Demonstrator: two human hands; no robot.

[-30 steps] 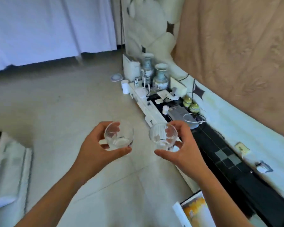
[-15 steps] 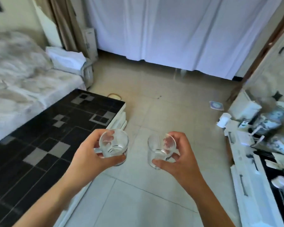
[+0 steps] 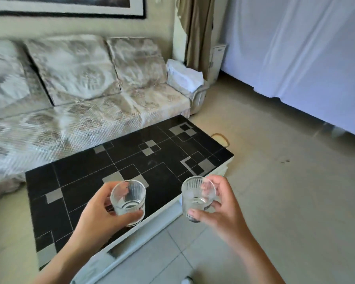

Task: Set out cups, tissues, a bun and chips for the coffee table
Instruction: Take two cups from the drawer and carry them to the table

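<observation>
You are holding a clear ribbed glass cup in each hand, both upright and off the tabletop (image 3: 86, 181). Your left hand (image 3: 96, 214) is wrapping its cup (image 3: 128, 201) from the left side — the thumb is lying across the near wall close to the base, and the other fingers are curling round the far side, showing through the glass. That cup is hanging over the near edge of the black patterned tabletop, toward its near right part. Your right hand (image 3: 223, 210) is gripping the second cup (image 3: 198, 196) from the right — the thumb is pressing the lower near wall, and the fingertips are curling over the far rim and side. This cup is hanging just off the near right edge of the tabletop, over the tiled floor (image 3: 285, 191). The two cups are apart, side by side, neither touching the other. Both look empty. Beyond the tabletop a patterned sofa (image 3: 103, 103) is standing along the wall, with a white folded cloth (image 3: 183, 75) on its right armrest.
</observation>
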